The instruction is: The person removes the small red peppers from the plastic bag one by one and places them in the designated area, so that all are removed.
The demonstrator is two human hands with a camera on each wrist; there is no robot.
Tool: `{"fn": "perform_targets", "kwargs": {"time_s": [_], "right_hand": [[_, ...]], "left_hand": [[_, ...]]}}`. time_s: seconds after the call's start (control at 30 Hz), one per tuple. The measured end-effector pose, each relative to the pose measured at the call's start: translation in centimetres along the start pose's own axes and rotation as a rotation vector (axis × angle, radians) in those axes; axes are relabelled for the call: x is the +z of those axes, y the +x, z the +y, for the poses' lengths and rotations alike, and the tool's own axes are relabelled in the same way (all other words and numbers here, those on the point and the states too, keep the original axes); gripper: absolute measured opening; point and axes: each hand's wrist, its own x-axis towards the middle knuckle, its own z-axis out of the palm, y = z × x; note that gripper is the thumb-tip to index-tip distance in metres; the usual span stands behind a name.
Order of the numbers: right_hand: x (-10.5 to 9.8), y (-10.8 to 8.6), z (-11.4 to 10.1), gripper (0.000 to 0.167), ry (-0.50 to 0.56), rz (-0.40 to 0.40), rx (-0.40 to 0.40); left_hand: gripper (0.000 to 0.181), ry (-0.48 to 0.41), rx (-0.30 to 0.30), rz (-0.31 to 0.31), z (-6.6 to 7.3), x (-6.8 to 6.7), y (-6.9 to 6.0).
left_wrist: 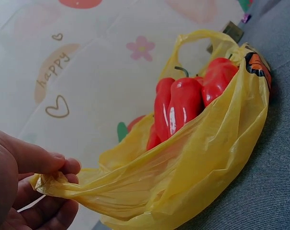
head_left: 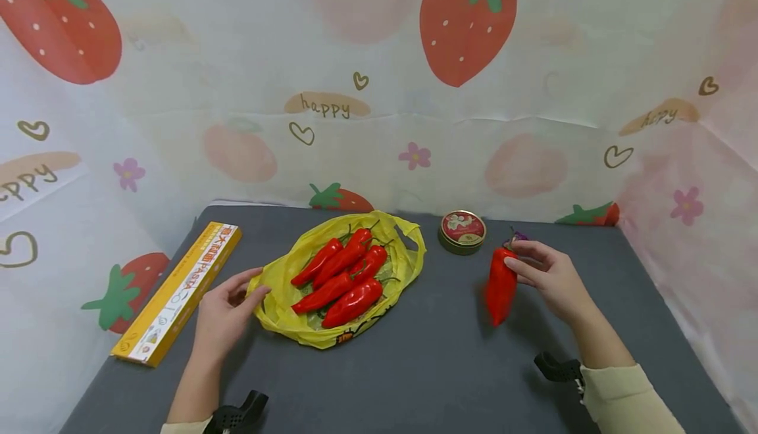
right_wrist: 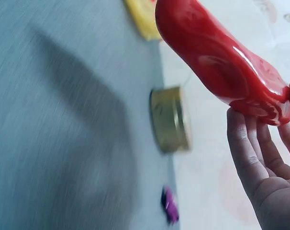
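With stem end pinched between the right hand's (head_left: 551, 278) thumb and fingers, the red pepper (head_left: 501, 284) hangs lengthwise — right of the yellow bag (head_left: 284, 322) whose rim the left hand (head_left: 222, 315) pinches.

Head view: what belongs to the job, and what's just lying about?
Likely in the job:
red pepper, held by right hand
yellow bag, pinched by left hand
peppers inside bag

Apparently lying about:
pasta box
round tin
small purple item

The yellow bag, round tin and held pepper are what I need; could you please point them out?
Yellow bag (left_wrist: 202, 167), left wrist view: its side wall.
Round tin (head_left: 462, 229), head view: its lid.
Held pepper (head_left: 501, 286), head view: middle of its body.
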Motion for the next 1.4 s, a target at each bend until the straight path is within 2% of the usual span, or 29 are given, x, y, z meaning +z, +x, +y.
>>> {"fn": "perform_targets", "kwargs": {"time_s": [0.2,0.43,0.67,0.8,1.2,1.4], "right_hand": [[-2.7,-1.0,1.6,0.05,-0.118,0.003,0.029],[-5.8,-2.2,3.5,0.054,-0.186,0.022,0.093],[-8.9,-2.9,5.5,0.058,-0.257,0.03,0.169],[-10.3,-3.3,6.4,0.062,-0.284,0.024,0.204],[-11.7,-3.5,8.2,0.068,-0.459,-0.017,0.281],[-12.0,-3.9,8.3,0.067,-0.546,-0.011,0.26]], "left_hand": [[0.04,-0.003,0.006,-0.002,0.0,0.0,0.0],[0.04,0.001,-0.006,0.0,0.1,0.0,0.1],[0.04,-0.017,0.008,-0.012,0.2,-0.1,0.2],[0.039,-0.017,0.005,0.002,0.1,-0.1,0.1],[0.04,-0.025,0.006,0.003,0.2,-0.5,0.0],[0.041,-0.017,-0.006,-0.004,0.2,-0.4,0.1]]}}
